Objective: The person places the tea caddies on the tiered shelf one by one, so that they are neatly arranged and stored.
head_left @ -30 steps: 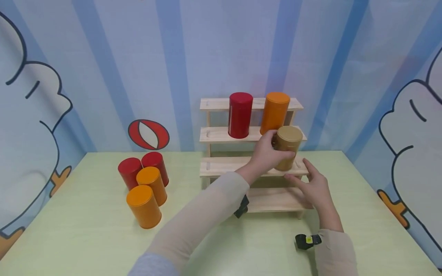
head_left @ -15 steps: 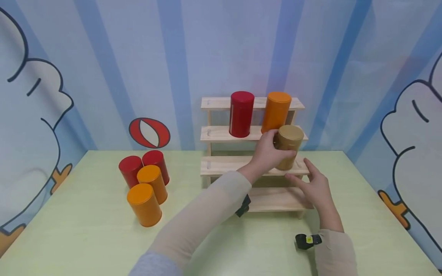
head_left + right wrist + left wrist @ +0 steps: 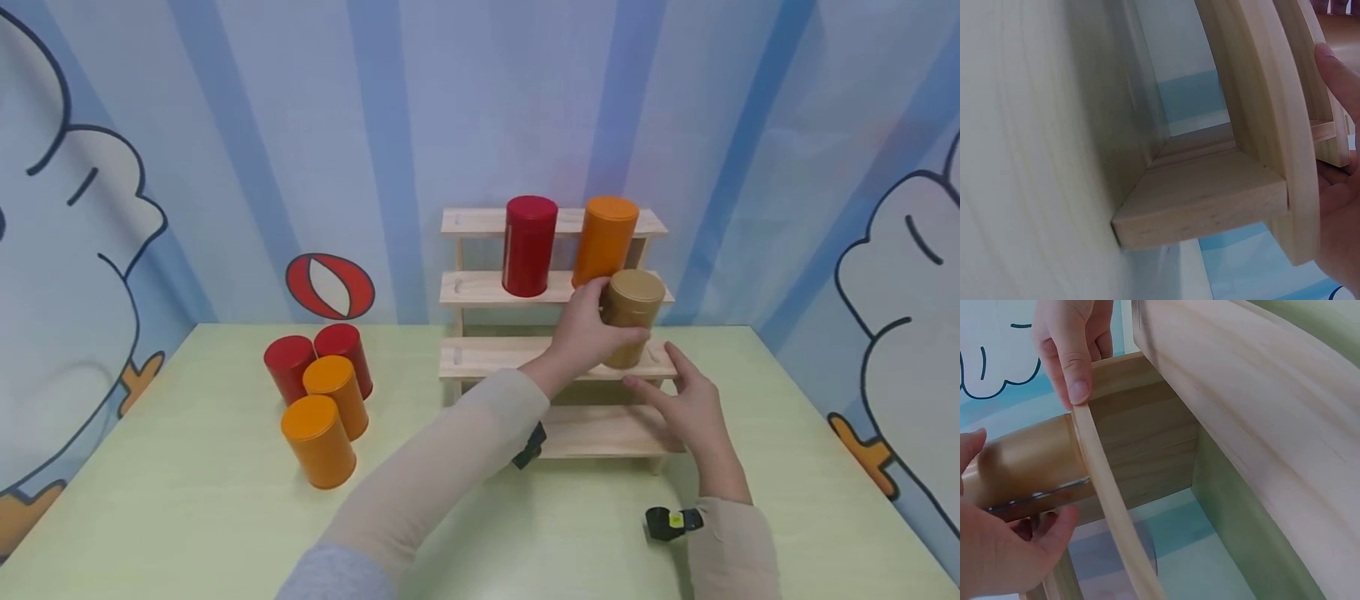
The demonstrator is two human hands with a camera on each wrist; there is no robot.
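Note:
My left hand (image 3: 588, 333) grips a gold canister (image 3: 633, 310) between thumb and fingers. The canister stands upright at the right end of the second shelf from the bottom of a wooden tiered rack (image 3: 483, 357). In the left wrist view the base of the gold canister (image 3: 1029, 453) meets the shelf board. My right hand (image 3: 693, 412) holds that shelf's right end, its thumb on the front edge and its index finger at the side. From the right wrist, the right hand (image 3: 1338, 231) shows beside the rack, partly cut off by the frame.
A red canister (image 3: 529, 248) and an orange canister (image 3: 606, 242) stand on the shelf above. At the left of the table, two red canisters (image 3: 288, 367) and two orange canisters (image 3: 318, 442) form a close group. A printed cloth backdrop (image 3: 480, 100) rises behind the rack.
The head view has shifted slightly, so the whole scene sits a little further right. Both hands and the gold canister keep their places on the rack.

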